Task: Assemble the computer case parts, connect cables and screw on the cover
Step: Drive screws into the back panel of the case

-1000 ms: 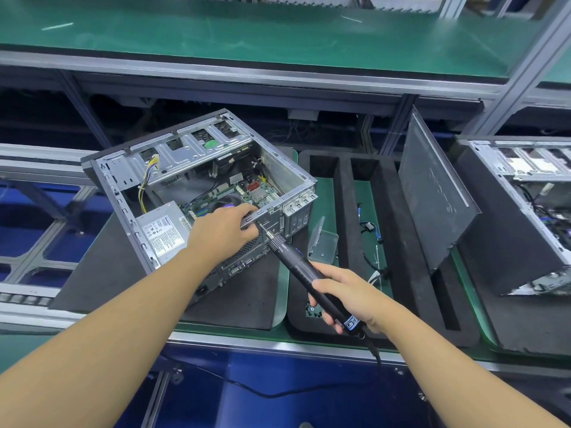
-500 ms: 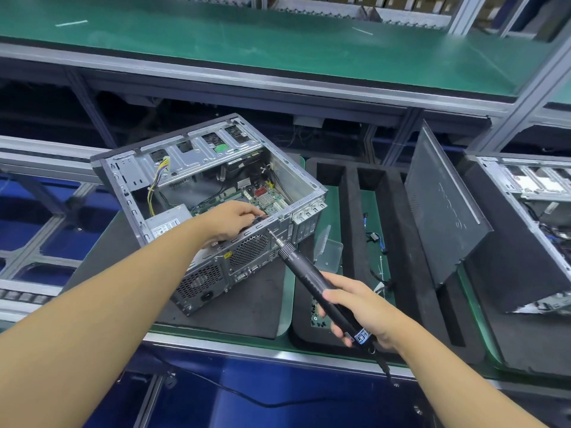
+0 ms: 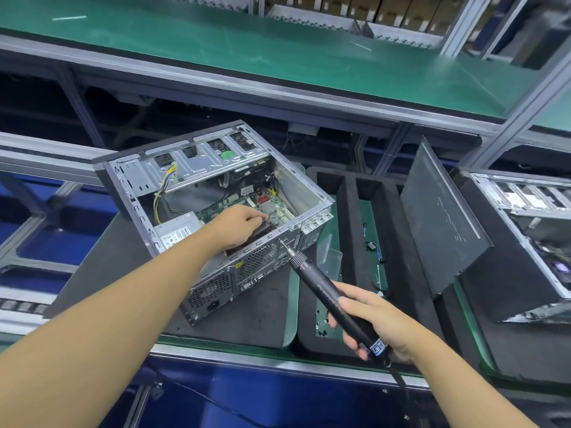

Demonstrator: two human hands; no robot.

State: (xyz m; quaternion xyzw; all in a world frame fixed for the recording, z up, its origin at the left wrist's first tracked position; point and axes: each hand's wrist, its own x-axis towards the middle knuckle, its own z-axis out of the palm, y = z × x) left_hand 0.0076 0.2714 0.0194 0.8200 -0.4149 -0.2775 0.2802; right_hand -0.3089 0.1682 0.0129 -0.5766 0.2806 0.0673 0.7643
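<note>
The open computer case (image 3: 173, 168) lies on its side on a black foam mat, motherboard (image 3: 275, 208) and power supply (image 3: 179, 230) exposed. My left hand (image 3: 238, 225) reaches over the rear wall into the case, its curled fingertips pinching a thin yellowish cable (image 3: 265, 218) beside the motherboard. My right hand (image 3: 370, 319) grips a black electric screwdriver (image 3: 321, 285). The bit points up-left and sits close to the case's rear top rim (image 3: 287, 230). The dark side cover (image 3: 441, 217) leans upright in the foam tray to the right.
A black foam tray (image 3: 349, 211) with slots holds loose cables (image 3: 372, 247), small screws (image 3: 321, 322) and a clear plastic piece (image 3: 332, 257). A second open case (image 3: 525, 230) stands at the far right. A green shelf (image 3: 247, 50) runs overhead behind. The bench's metal front edge (image 3: 247, 356) is near me.
My left hand has moved off the case's rear rim and reached deeper inside, toward the motherboard. The screwdriver in my right hand has stayed near the rear rim.
</note>
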